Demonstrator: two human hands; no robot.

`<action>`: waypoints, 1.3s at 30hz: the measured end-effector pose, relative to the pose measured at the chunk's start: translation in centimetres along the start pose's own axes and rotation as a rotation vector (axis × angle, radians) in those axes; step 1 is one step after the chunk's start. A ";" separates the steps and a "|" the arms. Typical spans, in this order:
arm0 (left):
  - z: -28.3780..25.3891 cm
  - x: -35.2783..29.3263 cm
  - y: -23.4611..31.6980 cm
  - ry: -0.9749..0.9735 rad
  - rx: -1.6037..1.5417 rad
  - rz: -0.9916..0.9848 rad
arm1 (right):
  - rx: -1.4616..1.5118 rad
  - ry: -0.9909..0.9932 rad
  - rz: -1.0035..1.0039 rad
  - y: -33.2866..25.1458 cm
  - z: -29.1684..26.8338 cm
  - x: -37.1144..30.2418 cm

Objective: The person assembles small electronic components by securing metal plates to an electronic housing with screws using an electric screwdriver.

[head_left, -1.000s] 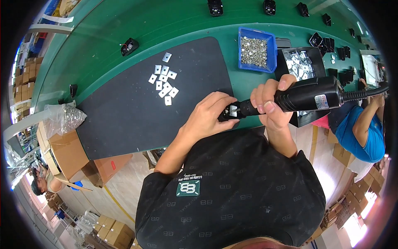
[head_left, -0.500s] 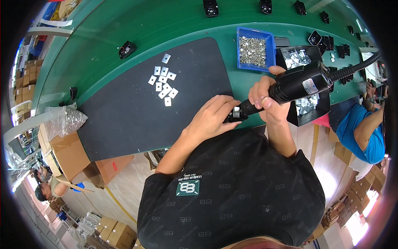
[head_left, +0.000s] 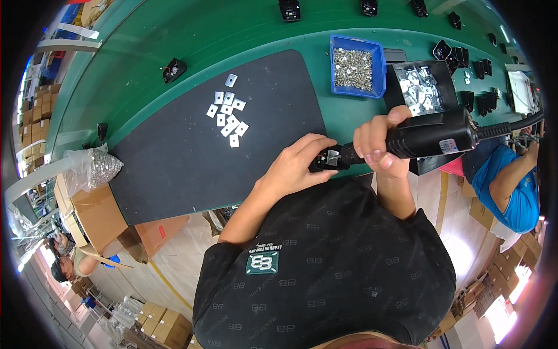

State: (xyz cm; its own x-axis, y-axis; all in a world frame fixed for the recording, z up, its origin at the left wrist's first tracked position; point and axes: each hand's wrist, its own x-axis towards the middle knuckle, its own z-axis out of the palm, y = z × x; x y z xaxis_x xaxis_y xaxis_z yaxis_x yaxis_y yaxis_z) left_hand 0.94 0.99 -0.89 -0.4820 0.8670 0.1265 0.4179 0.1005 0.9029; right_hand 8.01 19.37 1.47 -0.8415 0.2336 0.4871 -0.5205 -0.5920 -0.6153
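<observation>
Black driver (head_left: 427, 135) — gripped along its body by the right hand (head_left: 381, 142), fingers wrapped round it, cable trailing off to the right. Its tip meets a small black part (head_left: 328, 160) with a silver plate on it, pinched by the left hand (head_left: 296, 166) just left of the right hand. Beyond the left hand, on the dark mat (head_left: 174, 157), lies a cluster of plates (head_left: 228, 113). Above the right hand sit a blue screw bin (head_left: 356, 57) and a black tray (head_left: 421, 87) of plates.
</observation>
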 end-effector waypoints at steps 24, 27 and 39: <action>-3.7 2.3 -2.1 0.174 0.178 -0.134 | -0.184 0.517 -0.158 -1.7 1.1 0.8; -7.0 3.7 -3.7 0.318 0.377 -0.105 | -0.353 0.523 -0.143 -1.5 0.7 0.1; -14.6 8.7 -11.4 0.376 0.714 -0.312 | -0.511 0.605 0.023 -0.4 -0.8 -2.9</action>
State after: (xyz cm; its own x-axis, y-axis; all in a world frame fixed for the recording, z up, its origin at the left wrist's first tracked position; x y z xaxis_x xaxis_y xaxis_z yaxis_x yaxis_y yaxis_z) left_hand -19.30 0.26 -4.03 -0.8254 0.5424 0.1567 0.5469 0.6990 0.4608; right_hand 10.50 19.50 -0.17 -0.7092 0.6910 0.1400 -0.3806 -0.2081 -0.9010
